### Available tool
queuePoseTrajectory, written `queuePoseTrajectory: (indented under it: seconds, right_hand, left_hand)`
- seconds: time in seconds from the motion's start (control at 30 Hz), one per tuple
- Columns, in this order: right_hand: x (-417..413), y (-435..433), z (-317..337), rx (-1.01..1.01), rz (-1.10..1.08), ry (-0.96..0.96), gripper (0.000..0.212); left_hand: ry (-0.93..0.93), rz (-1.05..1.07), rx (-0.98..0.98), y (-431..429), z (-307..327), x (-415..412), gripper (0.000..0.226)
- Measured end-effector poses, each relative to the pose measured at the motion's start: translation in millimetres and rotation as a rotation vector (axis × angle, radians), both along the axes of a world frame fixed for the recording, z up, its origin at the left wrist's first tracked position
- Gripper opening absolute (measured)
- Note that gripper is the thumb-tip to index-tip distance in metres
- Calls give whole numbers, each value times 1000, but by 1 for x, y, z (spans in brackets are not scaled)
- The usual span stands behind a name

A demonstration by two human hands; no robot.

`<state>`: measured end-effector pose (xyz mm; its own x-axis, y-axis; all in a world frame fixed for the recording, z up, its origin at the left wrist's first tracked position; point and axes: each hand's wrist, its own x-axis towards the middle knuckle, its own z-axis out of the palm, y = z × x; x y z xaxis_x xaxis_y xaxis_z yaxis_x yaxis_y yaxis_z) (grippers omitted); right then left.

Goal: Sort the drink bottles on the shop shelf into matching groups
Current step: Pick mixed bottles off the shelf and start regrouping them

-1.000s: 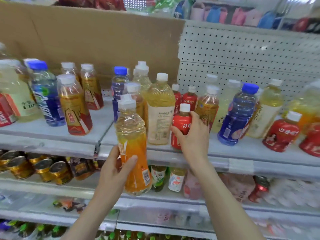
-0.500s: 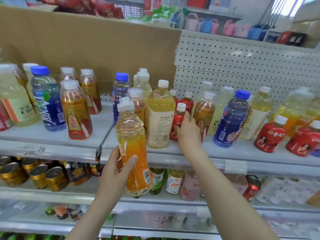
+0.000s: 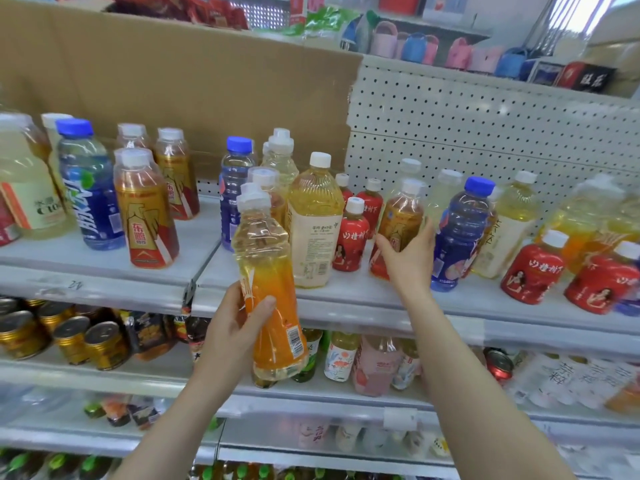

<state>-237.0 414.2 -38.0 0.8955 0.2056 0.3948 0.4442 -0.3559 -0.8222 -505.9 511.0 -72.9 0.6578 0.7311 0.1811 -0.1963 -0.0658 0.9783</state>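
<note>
1. The amber bottle [image 3: 401,216], with a gold-and-red label, is stood upright on the upper shelf [image 3: 346,306], between a small red bottle [image 3: 351,237] and a blue-capped bottle [image 3: 460,233].
2. The right hand [image 3: 408,261] is wrapped round its lower half, thumb on the left side, fingers on the right. Whether the base is lifted cannot be told.
3. The left hand [image 3: 228,327] is closed round an orange-labelled bottle [image 3: 270,292], held slightly tilted in front of the shelf edge.
4. Matching gold-and-red bottles [image 3: 149,216] are noted well to the left, past the tall pale-labelled bottle [image 3: 313,223].
5. A leftward carry is judged likely. The left hand is nearer that group but occupied.
</note>
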Motion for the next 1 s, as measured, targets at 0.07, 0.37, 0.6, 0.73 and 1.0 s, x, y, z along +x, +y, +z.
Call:
queuePoseTrajectory:
  seconds: [0.07, 0.37, 0.6, 0.73, 1.0]
  right_hand:
    - [7, 0, -4, -62, 63, 102, 105]
    - [-24, -32, 15, 76, 87, -96, 77]
    - [-111, -33, 20, 181, 444, -32, 75]
    - [-158, 0, -4, 138, 657, 44, 70]
    - [-216, 90, -3, 116, 717, 32, 63]
  left_hand:
    - [-12, -9, -24, -3, 2, 2, 75]
    - [-21, 34, -172, -15, 8, -8, 34]
    - [-27, 156, -148, -20, -4, -45, 54]
    - [-21, 260, -162, -14, -12, -80, 46]
    - [-48, 388, -140, 55, -19, -154, 48]
